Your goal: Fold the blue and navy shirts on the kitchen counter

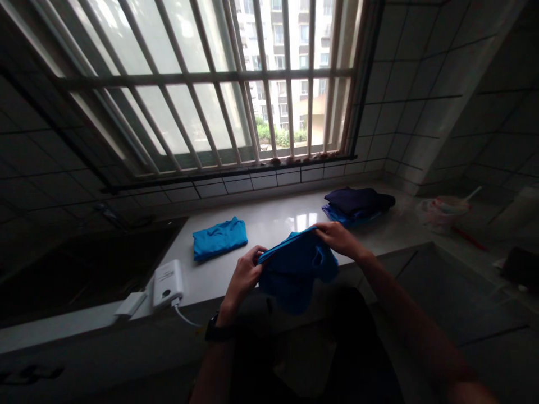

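Observation:
Between my two hands hangs a blue garment (290, 275), its upper edge pulled fairly straight and its lower part drooping past the counter's front edge. My left hand (246, 272) is closed on the left end of that edge. The right end is pinched by my right hand (339, 238). What kind of garment it is cannot be made out. On the counter behind my left hand lies a folded bright blue cloth (220, 238). A stack of folded dark clothes (357, 203), navy over blue, sits beyond my right hand.
A white power bank (167, 283) with a cable and a small white block (130, 304) lie at the left on the white counter (269, 216), beside a dark sink (80, 269). At the right stands a plastic tub (444, 212). A barred window (248, 73) is behind.

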Demonstrator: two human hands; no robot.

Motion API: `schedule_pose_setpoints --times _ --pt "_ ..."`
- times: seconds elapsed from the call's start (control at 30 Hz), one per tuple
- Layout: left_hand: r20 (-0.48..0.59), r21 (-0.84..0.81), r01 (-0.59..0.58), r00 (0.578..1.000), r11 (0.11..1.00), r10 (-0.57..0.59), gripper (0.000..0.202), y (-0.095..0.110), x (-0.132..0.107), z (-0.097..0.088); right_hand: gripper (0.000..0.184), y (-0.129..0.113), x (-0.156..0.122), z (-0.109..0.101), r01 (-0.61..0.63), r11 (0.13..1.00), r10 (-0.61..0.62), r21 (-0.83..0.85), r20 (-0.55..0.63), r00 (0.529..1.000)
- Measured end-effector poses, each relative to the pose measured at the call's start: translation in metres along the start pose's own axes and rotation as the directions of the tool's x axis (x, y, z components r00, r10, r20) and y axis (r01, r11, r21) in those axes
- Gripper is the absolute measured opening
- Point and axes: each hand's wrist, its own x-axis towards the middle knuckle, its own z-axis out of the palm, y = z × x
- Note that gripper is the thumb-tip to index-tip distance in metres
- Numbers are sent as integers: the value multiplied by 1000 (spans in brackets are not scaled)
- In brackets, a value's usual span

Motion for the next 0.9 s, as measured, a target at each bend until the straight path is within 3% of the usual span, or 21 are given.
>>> schedule_pose_setpoints --times 0.07,0.13,0.2,0.27,0.33,0.4,0.47,0.5,0.53,0.57,0.63,0.67,0.7,0.73,0.8,0.83,0.9 --pt "-57 12 -15 998 1000 16 30 17 -1 -5 34 -8 -1 0 28 999 -31 -31 -107 994" --pt "-99 11 -22 995 1000 23 31 31 -4 -10 37 -16 -2 -3 67 998 -66 4 -43 997" --pt "-43 -30 -15 999 999 14 33 40 -7 -19 40 -23 -2 -12 62 998 -60 23 -73 996" --pt "78 -91 9 997 996 -2 37 44 -9 -27 40 -28 -2 -26 22 1000 -21 2 -247 969" --pt "73 -147 32 997 989 -22 38 45 -8 -31 41 -30 -1 -34 0 1000 3 6 -333 943" --pt "-24 -195 43 999 980 -48 37 47 -6 -29 40 -31 -4 -30 30 999 -20 46 -206 978" --pt "-65 -227 29 997 974 -45 34 53 -5 -22 41 -31 -12 -9 59 994 -63 97 41 997" --pt "-47 -236 21 998 972 -33 32 57 -5 -19 49 -31 -17 5 63 993 -79 101 168 983" --pt "-29 -238 10 999 971 -17 30 61 -5 -15 57 -31 -22 21 55 995 -78 87 290 954" --pt "-16 -235 -4 1000 972 0 29 65 -6 -12 52 -31 -26 34 49 997 -71 65 409 910" --pt "0 -221 -28 1000 975 29 27 72 -8 -10 29 -30 -31 53 44 997 -70 58 596 800" --pt "7 -211 -34 999 977 36 27 73 -8 -11 22 -29 -31 57 43 996 -83 79 623 778" --pt "11 -202 -35 999 979 38 27 74 -7 -12 21 -28 -30 57 39 993 -97 109 592 800" --pt "11 -194 -31 999 981 33 28 73 -6 -15 21 -26 -27 54 32 989 -103 147 506 856" --pt "-5 -182 -8 1000 983 8 31 69 -2 -20 23 -23 -22 46 -16 966 -51 260 248 968" --pt "-20 -181 4 1000 984 -8 32 67 0 -22 24 -21 -20 41 -72 934 16 350 161 987" --pt "-49 -189 36 998 981 -46 33 61 5 -25 28 -18 -17 35 -246 796 185 554 164 969"
